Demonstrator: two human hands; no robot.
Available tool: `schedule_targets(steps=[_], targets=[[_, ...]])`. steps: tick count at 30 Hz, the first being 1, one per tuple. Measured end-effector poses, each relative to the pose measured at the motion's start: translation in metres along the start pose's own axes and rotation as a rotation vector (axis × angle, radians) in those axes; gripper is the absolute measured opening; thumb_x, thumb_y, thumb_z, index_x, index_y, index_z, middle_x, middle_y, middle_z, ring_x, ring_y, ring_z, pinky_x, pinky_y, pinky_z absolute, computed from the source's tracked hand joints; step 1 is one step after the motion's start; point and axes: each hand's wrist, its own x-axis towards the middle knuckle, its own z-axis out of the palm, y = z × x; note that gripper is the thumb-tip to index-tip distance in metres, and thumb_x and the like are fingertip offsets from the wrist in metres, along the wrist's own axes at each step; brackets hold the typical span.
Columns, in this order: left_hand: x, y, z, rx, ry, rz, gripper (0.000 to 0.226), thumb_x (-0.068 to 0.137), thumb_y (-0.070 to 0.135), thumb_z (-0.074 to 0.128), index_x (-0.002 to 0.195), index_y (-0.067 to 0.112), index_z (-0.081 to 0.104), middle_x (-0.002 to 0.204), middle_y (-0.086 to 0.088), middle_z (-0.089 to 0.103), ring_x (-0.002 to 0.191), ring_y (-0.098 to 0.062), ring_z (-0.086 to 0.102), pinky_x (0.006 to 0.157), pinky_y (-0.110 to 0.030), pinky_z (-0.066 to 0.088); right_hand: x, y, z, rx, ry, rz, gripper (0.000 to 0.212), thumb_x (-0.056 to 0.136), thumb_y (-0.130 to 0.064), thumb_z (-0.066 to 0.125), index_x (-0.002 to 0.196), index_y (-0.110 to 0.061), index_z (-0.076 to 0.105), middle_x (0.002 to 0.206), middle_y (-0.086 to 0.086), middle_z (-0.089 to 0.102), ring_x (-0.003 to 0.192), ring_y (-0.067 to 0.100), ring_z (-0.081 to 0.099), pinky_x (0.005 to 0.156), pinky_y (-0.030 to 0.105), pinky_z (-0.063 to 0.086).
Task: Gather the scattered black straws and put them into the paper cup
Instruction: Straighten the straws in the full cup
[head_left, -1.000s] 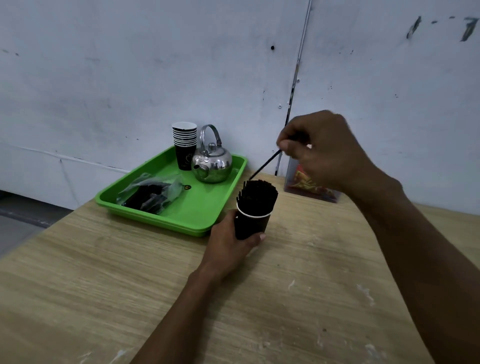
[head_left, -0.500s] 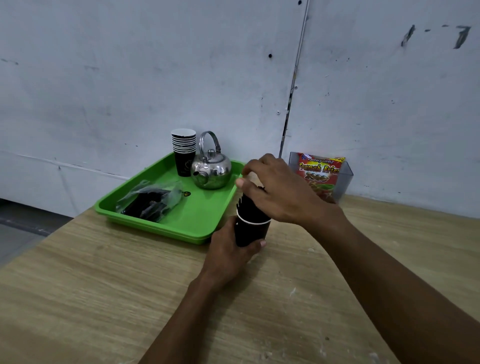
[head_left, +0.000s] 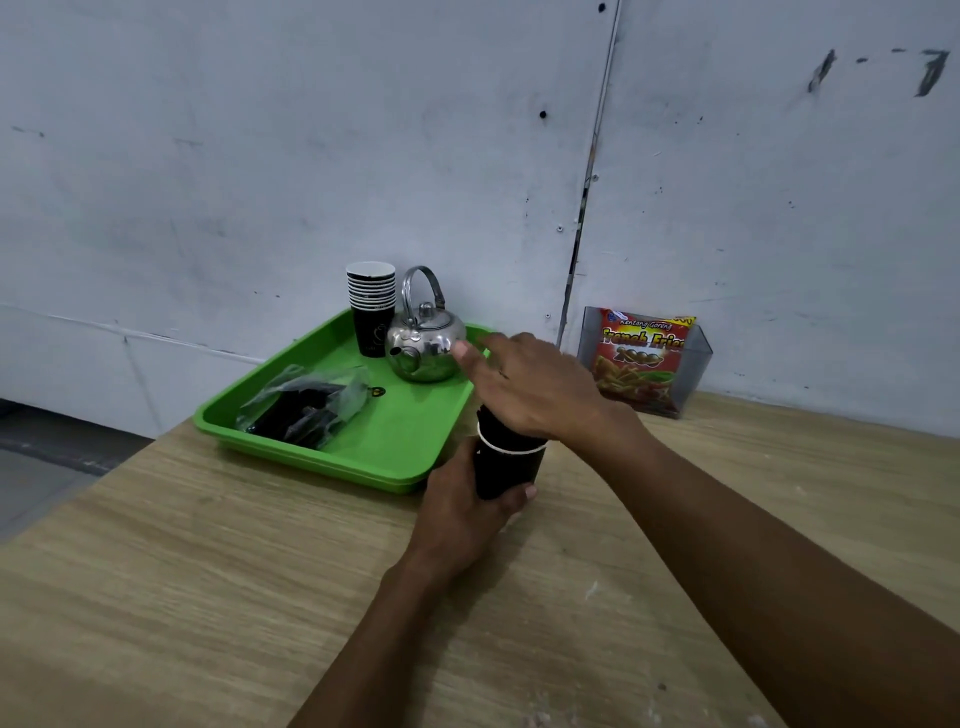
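A black paper cup (head_left: 506, 467) with a white rim stands on the wooden table, just right of the green tray. My left hand (head_left: 462, 506) is wrapped around its lower half. My right hand (head_left: 530, 387) lies flat, palm down, over the cup's mouth with the fingers spread and pointing left. Only a sliver of the black straws (head_left: 485, 415) shows under the palm; the rest of the bundle is hidden. No loose straws lie on the table in view.
The green tray (head_left: 395, 441) holds a clear bag of black items (head_left: 304, 402), a stack of black paper cups (head_left: 370, 306) and a steel kettle (head_left: 426, 340). A clear box with a snack packet (head_left: 644, 361) stands against the grey wall, right of the cup.
My right hand came down from holding one straw above the cup, pushed it in, and now rests flat on top of the straws. The left hand kept its hold on the cup.
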Motion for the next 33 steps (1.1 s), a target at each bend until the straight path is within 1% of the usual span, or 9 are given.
schedule_targets(steps=[6, 9, 11, 15, 18, 22, 26, 29, 33], targets=[[-0.003, 0.001, 0.002, -0.001, 0.043, -0.016, 0.058, 0.066, 0.037, 0.085, 0.116, 0.023, 0.06, 0.106, 0.01, 0.073, 0.096, 0.003, 0.067, 0.082, -0.022, 0.055, 0.009, 0.002, 0.019, -0.127, -0.13, 0.023, 0.056, 0.097, -0.055, 0.027, 0.121, -0.015, 0.057, 0.131, 0.016, 0.056, 0.125, 0.038, 0.049, 0.103, 0.056, 0.037], [-0.004, 0.003, 0.005, 0.023, 0.089, -0.03, 0.069, 0.057, 0.047, 0.085, 0.115, 0.021, 0.058, 0.108, 0.008, 0.072, 0.098, -0.006, 0.068, 0.084, -0.035, 0.057, 0.007, 0.003, 0.008, 0.083, -0.077, -0.02, 0.068, 0.093, -0.067, 0.023, 0.135, -0.023, 0.051, 0.141, 0.011, 0.052, 0.132, 0.033, 0.046, 0.109, 0.058, 0.031], [-0.006, 0.006, 0.009, 0.088, 0.137, -0.038, 0.074, 0.054, 0.053, 0.085, 0.113, 0.02, 0.057, 0.108, 0.005, 0.071, 0.097, -0.012, 0.067, 0.081, -0.039, 0.057, -0.002, 0.01, -0.002, 0.303, 0.069, -0.005, 0.074, 0.088, -0.073, 0.026, 0.136, -0.023, 0.052, 0.138, 0.009, 0.056, 0.127, 0.028, 0.051, 0.105, 0.051, 0.039], [-0.007, 0.006, 0.015, 0.21, 0.177, -0.068, 0.08, 0.048, 0.069, 0.077, 0.11, 0.025, 0.053, 0.105, 0.007, 0.068, 0.095, -0.015, 0.065, 0.077, -0.04, 0.055, -0.032, 0.035, -0.004, 0.655, 0.11, 0.144, 0.084, 0.072, -0.077, 0.057, 0.137, -0.025, 0.05, 0.132, 0.003, 0.056, 0.116, 0.018, 0.056, 0.094, 0.038, 0.048], [-0.007, 0.004, 0.015, 0.258, 0.137, -0.05, 0.08, 0.048, 0.076, 0.071, 0.109, 0.027, 0.056, 0.101, 0.009, 0.065, 0.093, -0.013, 0.063, 0.075, -0.035, 0.053, -0.054, 0.049, 0.013, 0.657, 0.038, 0.19, 0.103, 0.046, -0.073, 0.079, 0.134, -0.03, 0.049, 0.125, -0.005, 0.057, 0.111, 0.013, 0.058, 0.091, 0.034, 0.053], [-0.005, 0.007, 0.01, 0.248, 0.057, 0.052, 0.088, 0.055, 0.049, 0.078, 0.133, 0.022, 0.048, 0.115, 0.002, 0.056, 0.108, -0.016, 0.053, 0.085, -0.027, 0.045, -0.064, 0.052, 0.034, 0.706, 0.086, 0.067, 0.086, 0.049, -0.043, 0.094, 0.125, -0.028, 0.058, 0.114, -0.016, 0.065, 0.102, -0.005, 0.061, 0.076, 0.009, 0.049], [-0.009, 0.009, -0.002, 0.086, 0.021, 0.154, 0.115, 0.062, 0.029, 0.079, 0.155, 0.024, 0.012, 0.139, 0.0, 0.042, 0.126, -0.015, 0.048, 0.103, -0.03, 0.044, -0.064, 0.058, 0.038, 0.725, 0.162, 0.022, 0.081, 0.054, -0.029, 0.095, 0.126, -0.022, 0.059, 0.113, -0.01, 0.067, 0.101, -0.002, 0.063, 0.081, 0.016, 0.053], [-0.014, 0.012, -0.004, 0.142, -0.025, 0.24, 0.112, 0.065, 0.027, 0.075, 0.155, 0.026, 0.009, 0.146, -0.002, 0.038, 0.134, -0.006, 0.038, 0.11, -0.017, 0.034, -0.065, 0.061, 0.039, 0.769, 0.152, 0.032, 0.08, 0.054, -0.025, 0.095, 0.126, -0.021, 0.058, 0.113, -0.007, 0.068, 0.098, 0.003, 0.066, 0.082, 0.025, 0.057], [-0.017, 0.016, -0.002, 0.12, -0.052, 0.195, 0.12, 0.065, 0.025, 0.078, 0.154, 0.03, -0.002, 0.147, -0.001, 0.039, 0.133, -0.007, 0.041, 0.105, -0.011, 0.034, -0.065, 0.063, 0.038, 0.793, 0.136, 0.016, 0.077, 0.057, -0.021, 0.094, 0.126, -0.02, 0.059, 0.114, -0.008, 0.067, 0.104, 0.003, 0.063, 0.079, 0.016, 0.055]])
